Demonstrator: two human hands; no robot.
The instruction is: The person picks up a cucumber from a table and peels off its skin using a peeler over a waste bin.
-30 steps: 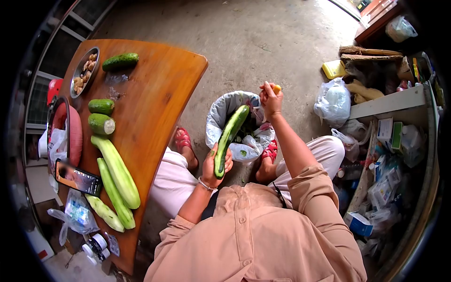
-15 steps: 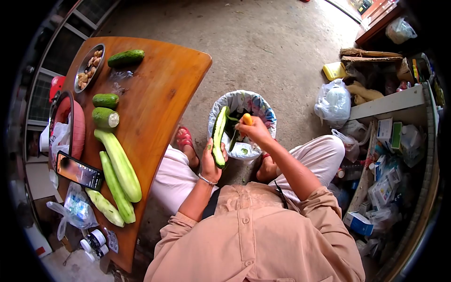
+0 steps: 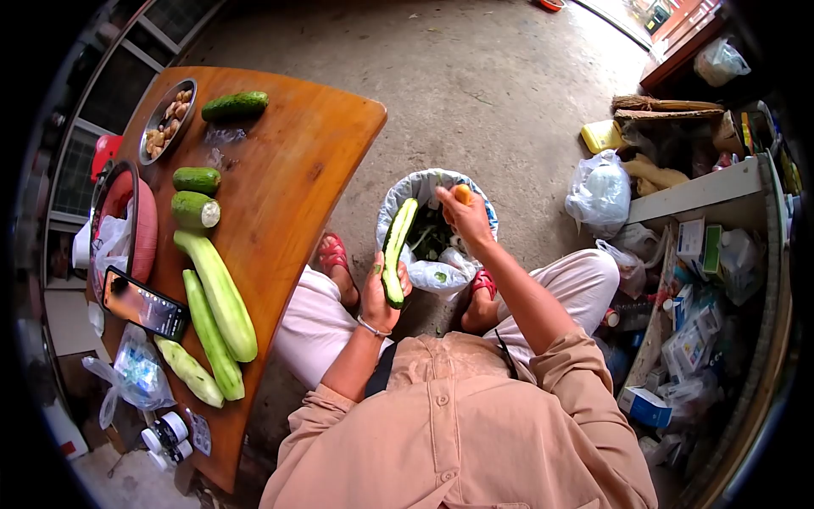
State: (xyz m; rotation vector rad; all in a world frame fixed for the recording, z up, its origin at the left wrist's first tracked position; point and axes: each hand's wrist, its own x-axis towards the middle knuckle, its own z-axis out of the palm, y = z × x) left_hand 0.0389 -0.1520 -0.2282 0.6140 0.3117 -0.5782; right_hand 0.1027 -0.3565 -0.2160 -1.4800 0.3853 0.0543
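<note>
My left hand (image 3: 383, 297) is wrapped round the lower end of a partly peeled cucumber (image 3: 397, 250), held tilted over the near left rim of a lined bin (image 3: 398, 191). A pale strip runs along its dark green skin. My right hand (image 3: 466, 219), above the bin's right side, is closed on a peeler with an orange handle (image 3: 462, 194); its blade is hard to make out. The peeler is apart from the cucumber. Dark green peelings (image 3: 434, 236) lie inside the bin.
On the wooden table (image 3: 292, 161) at my left are peeled long vegetables (image 3: 219, 297), unpeeled green ones (image 3: 235, 106), a metal bowl (image 3: 192, 95) of brownish pieces and a phone (image 3: 144, 304). Cluttered shelving (image 3: 699, 199) with bags and boxes stands at my right.
My right hand has moved away from the cucumber, up and to the right with the peeler. More of the peelings in the bin now show. The left hand still holds the cucumber.
</note>
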